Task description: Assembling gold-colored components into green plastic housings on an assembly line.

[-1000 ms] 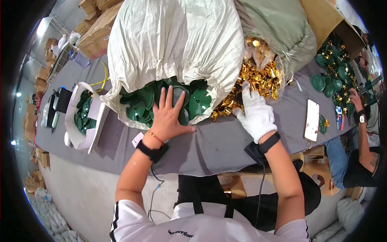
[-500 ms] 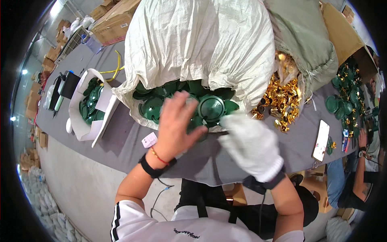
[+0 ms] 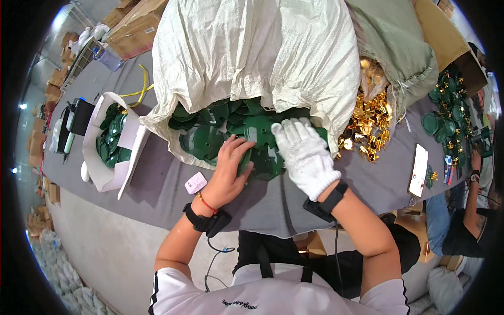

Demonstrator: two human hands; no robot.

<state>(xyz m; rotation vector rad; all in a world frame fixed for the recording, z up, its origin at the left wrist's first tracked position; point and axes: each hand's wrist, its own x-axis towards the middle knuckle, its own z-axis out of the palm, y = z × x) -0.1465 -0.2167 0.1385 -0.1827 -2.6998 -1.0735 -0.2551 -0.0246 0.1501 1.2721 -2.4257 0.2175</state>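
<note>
A big white woven sack (image 3: 262, 52) lies open on the grey table (image 3: 157, 194), spilling dark green round plastic discs (image 3: 210, 137). My bare left hand (image 3: 227, 173) rests on the discs at the sack's mouth, fingers curled around the edge of one. My right hand (image 3: 304, 155), in a white glove, lies flat on the same pile of discs just to the right. Both wrists carry black bands.
A heap of gold foil pieces (image 3: 367, 123) spills from a greenish sack (image 3: 394, 42) at the right. A white box of green discs (image 3: 113, 139) stands at the left. A small pink tag (image 3: 195, 182), a phone (image 3: 418, 170) and another person's arm (image 3: 472, 199) lie nearby.
Both hands have come together on the green discs at the sack's mouth; the gloved right hand moved left off the gold pieces onto the pile.
</note>
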